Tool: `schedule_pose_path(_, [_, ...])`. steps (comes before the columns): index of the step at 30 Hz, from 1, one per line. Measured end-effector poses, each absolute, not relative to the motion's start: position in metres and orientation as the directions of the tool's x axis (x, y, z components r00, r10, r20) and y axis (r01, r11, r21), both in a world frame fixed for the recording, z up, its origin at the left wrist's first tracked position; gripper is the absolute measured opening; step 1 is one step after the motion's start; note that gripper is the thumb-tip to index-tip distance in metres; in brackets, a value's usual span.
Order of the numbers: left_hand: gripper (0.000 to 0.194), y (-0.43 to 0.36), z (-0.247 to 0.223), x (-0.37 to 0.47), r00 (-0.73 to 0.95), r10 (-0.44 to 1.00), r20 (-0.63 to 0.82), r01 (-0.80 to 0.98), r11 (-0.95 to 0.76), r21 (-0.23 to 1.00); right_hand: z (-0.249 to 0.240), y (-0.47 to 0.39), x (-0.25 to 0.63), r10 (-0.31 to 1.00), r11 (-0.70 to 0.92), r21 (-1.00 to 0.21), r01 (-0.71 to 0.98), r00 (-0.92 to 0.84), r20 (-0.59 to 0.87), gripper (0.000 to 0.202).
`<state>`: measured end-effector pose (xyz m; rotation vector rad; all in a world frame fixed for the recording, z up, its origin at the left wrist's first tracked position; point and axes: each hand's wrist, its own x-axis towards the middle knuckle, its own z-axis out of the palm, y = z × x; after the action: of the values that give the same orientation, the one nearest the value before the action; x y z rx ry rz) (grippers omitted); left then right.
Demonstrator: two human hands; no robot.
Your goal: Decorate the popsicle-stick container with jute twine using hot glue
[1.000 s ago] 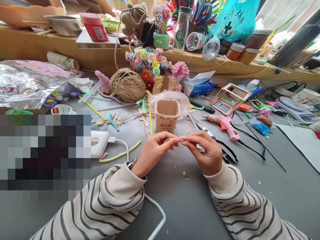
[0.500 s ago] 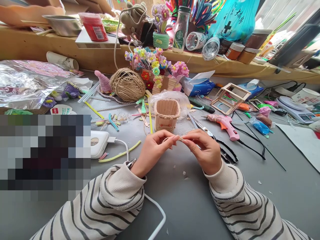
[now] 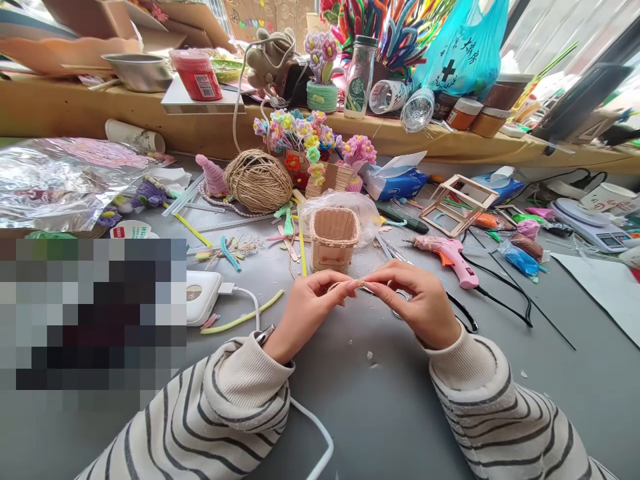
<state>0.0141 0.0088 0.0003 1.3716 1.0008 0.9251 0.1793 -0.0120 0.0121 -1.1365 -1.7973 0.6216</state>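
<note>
My left hand (image 3: pixel 311 308) and my right hand (image 3: pixel 419 301) meet fingertip to fingertip just in front of a small wooden-stick basket (image 3: pixel 334 257). Both pinch a thin piece of brown twine (image 3: pixel 363 285), most of it covered by the fingers. Braided twine trims the basket's rim, and a small red mark shows on its front. Behind the basket lies a crumpled clear plastic bag (image 3: pixel 367 217). Scissors (image 3: pixel 395 252) lie partly hidden behind my right hand. The pink glue gun (image 3: pixel 450 257) rests farther right.
A ball of twine (image 3: pixel 257 180) sits behind to the left, beside pipe-cleaner flowers (image 3: pixel 300 130). At left are a white power bank (image 3: pixel 203 299) and its cable (image 3: pixel 320 433). A wooden frame (image 3: pixel 459 203), tissue pack (image 3: pixel 395 179) and scale (image 3: pixel 593 223) stand at right.
Both hands stay pinched together on the twine; the right hand sits slightly farther right and covers more of the scissors. The whole view has shifted a little, with the scene appearing lower.
</note>
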Motion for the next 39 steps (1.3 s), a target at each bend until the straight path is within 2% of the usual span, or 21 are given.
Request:
schedule_pose_path(10, [0.023,0.011,-0.002,0.012,0.325,0.943,-0.068,-0.006,0.074,0.997,0.017,-0.006,0.179,0.855,0.515,-0.697,0.498,-0.248,0.455,0.012])
schedule_pose_path(16, [0.021,0.012,-0.003,0.012,0.417,0.901,-0.123,-0.050,0.158,0.986,0.015,-0.007,0.179,0.846,0.531,-0.688,0.495,-0.269,0.459,0.014])
schedule_pose_path(23, [0.018,0.013,-0.005,0.012,0.468,0.866,-0.175,-0.147,0.272,0.951,0.015,-0.007,0.177,0.863,0.505,-0.750,0.427,-0.231,0.450,0.013])
schedule_pose_path(30, [0.016,0.017,-0.001,0.010,0.568,0.794,-0.216,-0.236,0.409,0.882,0.009,-0.007,0.174,0.926,0.372,-0.881,0.291,-0.175,0.333,0.010])
schedule_pose_path(35, [0.016,0.017,-0.001,0.009,0.580,0.785,-0.216,-0.259,0.430,0.865,0.003,-0.006,0.167,0.953,0.291,-0.945,0.151,-0.134,0.272,0.011])
schedule_pose_path(39, [0.017,0.017,-0.003,0.010,0.558,0.806,-0.198,-0.239,0.385,0.891,0.000,-0.007,0.162,0.955,0.295,-0.945,0.144,-0.049,0.291,0.009])
